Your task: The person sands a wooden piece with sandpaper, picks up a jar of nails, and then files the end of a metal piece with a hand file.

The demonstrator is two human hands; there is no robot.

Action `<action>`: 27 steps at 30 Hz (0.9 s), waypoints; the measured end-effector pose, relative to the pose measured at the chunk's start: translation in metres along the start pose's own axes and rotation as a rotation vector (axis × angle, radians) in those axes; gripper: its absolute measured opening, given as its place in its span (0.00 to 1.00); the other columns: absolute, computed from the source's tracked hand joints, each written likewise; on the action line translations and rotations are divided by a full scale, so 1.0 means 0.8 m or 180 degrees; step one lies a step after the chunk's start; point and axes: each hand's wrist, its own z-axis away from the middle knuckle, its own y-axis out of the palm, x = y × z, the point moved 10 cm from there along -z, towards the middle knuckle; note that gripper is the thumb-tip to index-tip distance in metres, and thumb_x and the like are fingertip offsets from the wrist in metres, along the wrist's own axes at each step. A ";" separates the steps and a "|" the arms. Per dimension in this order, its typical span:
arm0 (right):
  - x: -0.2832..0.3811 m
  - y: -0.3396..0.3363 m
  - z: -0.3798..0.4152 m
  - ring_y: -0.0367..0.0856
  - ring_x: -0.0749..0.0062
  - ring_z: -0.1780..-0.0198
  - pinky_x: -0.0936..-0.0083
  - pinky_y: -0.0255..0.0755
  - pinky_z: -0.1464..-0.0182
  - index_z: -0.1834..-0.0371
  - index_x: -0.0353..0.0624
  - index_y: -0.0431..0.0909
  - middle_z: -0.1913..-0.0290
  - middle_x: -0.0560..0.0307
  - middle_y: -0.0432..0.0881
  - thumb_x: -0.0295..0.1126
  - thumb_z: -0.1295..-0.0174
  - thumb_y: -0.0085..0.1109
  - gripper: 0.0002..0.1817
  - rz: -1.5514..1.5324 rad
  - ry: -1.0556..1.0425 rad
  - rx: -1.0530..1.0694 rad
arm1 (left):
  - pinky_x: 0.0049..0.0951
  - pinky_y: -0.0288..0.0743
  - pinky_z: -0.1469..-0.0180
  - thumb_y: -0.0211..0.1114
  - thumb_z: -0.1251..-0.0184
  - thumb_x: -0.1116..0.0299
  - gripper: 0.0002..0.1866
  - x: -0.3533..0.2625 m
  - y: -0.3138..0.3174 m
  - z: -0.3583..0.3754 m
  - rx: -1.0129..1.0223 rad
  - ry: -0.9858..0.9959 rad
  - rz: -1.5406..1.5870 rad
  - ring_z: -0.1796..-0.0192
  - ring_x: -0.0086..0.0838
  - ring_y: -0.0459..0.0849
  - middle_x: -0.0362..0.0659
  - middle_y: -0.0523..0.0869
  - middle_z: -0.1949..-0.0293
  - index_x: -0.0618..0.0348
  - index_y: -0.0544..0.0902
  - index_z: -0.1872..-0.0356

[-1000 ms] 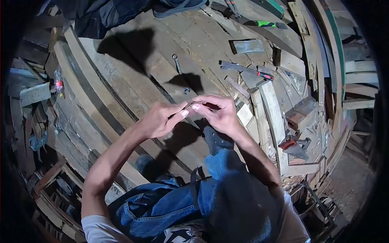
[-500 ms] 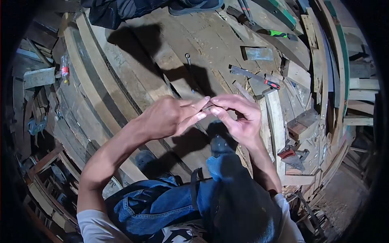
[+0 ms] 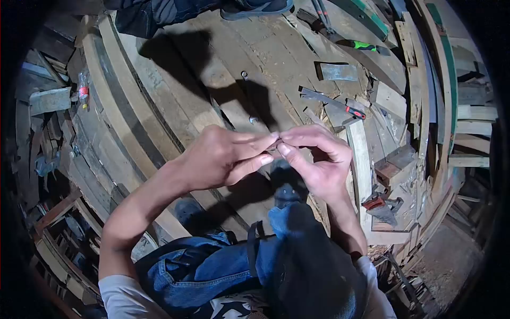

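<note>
My left hand (image 3: 215, 157) and my right hand (image 3: 321, 162) meet over the planks, thumbs and forefingers pinched together at the tips. Between them is a small, thin dark piece (image 3: 274, 144); fingers cover most of it, and its kind does not show. Both hands appear to grip it. Just beyond the fingertips a wrench (image 3: 244, 75) lies on the wood, partly in shadow. To the right of my right hand lies a bladed tool with a red and black handle (image 3: 356, 112).
Curved planks (image 3: 119, 101) run along the left, near a plastic bottle (image 3: 83, 90). Another person's shoe (image 3: 257, 8) shows at the top. A green-handled tool (image 3: 364, 45), a metal piece (image 3: 338, 72), wood blocks (image 3: 390, 97) and a red-and-grey tool (image 3: 381, 207) lie to the right.
My right hand has shifted slightly right and down, its fingertips still meeting my left hand's around the small piece. My left hand is nearly where it was.
</note>
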 end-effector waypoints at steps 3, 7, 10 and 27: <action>-0.006 -0.002 0.003 0.87 0.69 0.59 0.76 0.80 0.56 0.63 0.35 0.87 0.59 0.48 0.87 0.20 0.45 0.70 0.07 -0.0207 0.0120 0.0007 | 0.31 0.83 0.67 0.68 0.34 0.68 0.14 0.006 -0.006 -0.006 0.0094 -0.0445 0.0795 0.71 0.38 0.89 0.52 0.90 0.60 0.58 0.87 0.49; -0.007 -0.001 -0.001 0.87 0.69 0.58 0.77 0.80 0.56 0.62 0.34 0.86 0.59 0.48 0.87 0.18 0.45 0.69 0.07 -0.0239 0.0001 0.0056 | 0.31 0.85 0.60 0.72 0.38 0.70 0.21 0.005 -0.003 0.000 0.0164 -0.0329 0.0519 0.61 0.40 0.91 0.52 0.89 0.52 0.61 0.84 0.44; -0.010 -0.002 -0.001 0.86 0.71 0.57 0.77 0.81 0.56 0.59 0.34 0.85 0.59 0.49 0.87 0.17 0.43 0.68 0.09 -0.0216 0.0062 0.0095 | 0.29 0.83 0.71 0.75 0.43 0.64 0.25 -0.017 -0.003 0.006 -0.0032 0.0303 -0.0915 0.69 0.33 0.89 0.47 0.89 0.56 0.60 0.83 0.45; -0.019 -0.011 0.009 0.84 0.77 0.59 0.81 0.78 0.58 0.60 0.34 0.85 0.59 0.52 0.87 0.19 0.40 0.68 0.06 -0.0154 0.0463 -0.0239 | 0.29 0.83 0.53 0.76 0.42 0.71 0.16 0.026 -0.029 0.026 -0.0178 -0.0857 0.0801 0.54 0.36 0.91 0.54 0.90 0.56 0.64 0.88 0.53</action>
